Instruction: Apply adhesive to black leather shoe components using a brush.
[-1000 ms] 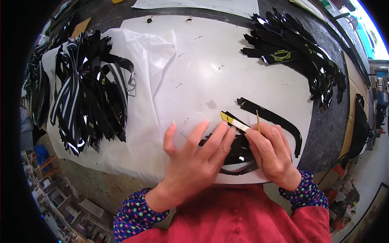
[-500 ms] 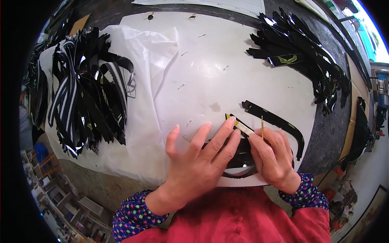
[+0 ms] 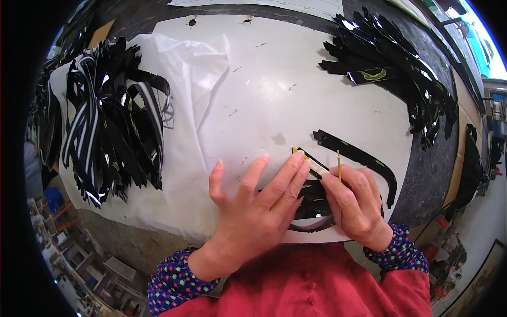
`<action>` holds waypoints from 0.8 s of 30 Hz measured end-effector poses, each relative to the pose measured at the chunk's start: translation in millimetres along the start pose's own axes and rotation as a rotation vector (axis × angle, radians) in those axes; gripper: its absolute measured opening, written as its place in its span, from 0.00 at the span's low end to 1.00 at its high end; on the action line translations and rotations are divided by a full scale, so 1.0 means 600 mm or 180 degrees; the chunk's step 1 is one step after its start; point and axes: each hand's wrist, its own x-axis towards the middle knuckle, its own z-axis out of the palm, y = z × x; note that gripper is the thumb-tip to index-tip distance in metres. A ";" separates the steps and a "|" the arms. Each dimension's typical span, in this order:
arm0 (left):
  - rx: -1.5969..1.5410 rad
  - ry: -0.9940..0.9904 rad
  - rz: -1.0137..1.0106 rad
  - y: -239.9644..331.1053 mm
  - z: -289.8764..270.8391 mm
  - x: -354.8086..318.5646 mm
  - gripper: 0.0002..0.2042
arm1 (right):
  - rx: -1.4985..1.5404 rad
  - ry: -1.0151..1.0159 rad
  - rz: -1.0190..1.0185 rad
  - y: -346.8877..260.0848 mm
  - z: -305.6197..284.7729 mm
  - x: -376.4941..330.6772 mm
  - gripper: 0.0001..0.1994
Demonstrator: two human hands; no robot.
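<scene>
My left hand (image 3: 252,211) lies spread over the near part of the white board, its fingers apart. Its index and middle fingertips press the far end of a narrow strip (image 3: 316,166) with a pale face, black edges and a yellow-green tip. My right hand (image 3: 356,203) is closed around a thin yellowish stick (image 3: 339,165) that points up. The thumb and fingers of that hand also meet the strip's near end. Beneath both hands are glossy black pieces (image 3: 312,207), partly hidden. Just beyond my right hand rests a curved black strip (image 3: 364,155).
A heap of black strips (image 3: 417,79) lies at the far right. On the left, black and white-striped strips (image 3: 105,127) are piled over a crumpled translucent sheet (image 3: 182,90). The white board (image 3: 280,63) rests on a dark table (image 3: 422,164).
The middle finger of my left hand has drawn in beside the index finger on the strip. My right hand stays at nearly the same place, still holding the stick.
</scene>
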 end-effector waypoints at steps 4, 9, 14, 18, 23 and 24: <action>-0.0002 -0.0050 -0.0031 0.001 -0.002 0.000 0.25 | 0.0016 -0.0026 -0.0028 0.000 -0.001 -0.001 0.17; 0.0059 -0.0050 -0.0037 0.000 -0.003 0.001 0.25 | -0.0006 0.0007 -0.0050 0.001 0.000 -0.002 0.16; 0.0068 -0.0078 -0.0009 -0.003 -0.002 0.000 0.26 | 0.0058 0.0022 -0.0041 0.004 0.001 -0.004 0.16; 0.0102 -0.0113 -0.0005 -0.003 -0.003 0.001 0.26 | 0.0109 0.0040 0.0017 0.004 0.002 -0.004 0.16; 0.0120 -0.0139 0.0028 -0.003 -0.004 0.002 0.26 | 0.0117 0.0089 -0.0040 0.005 0.002 -0.006 0.17; 0.0162 -0.0162 0.0017 -0.002 -0.004 0.002 0.26 | 0.0115 0.0090 -0.0034 0.005 0.002 -0.006 0.17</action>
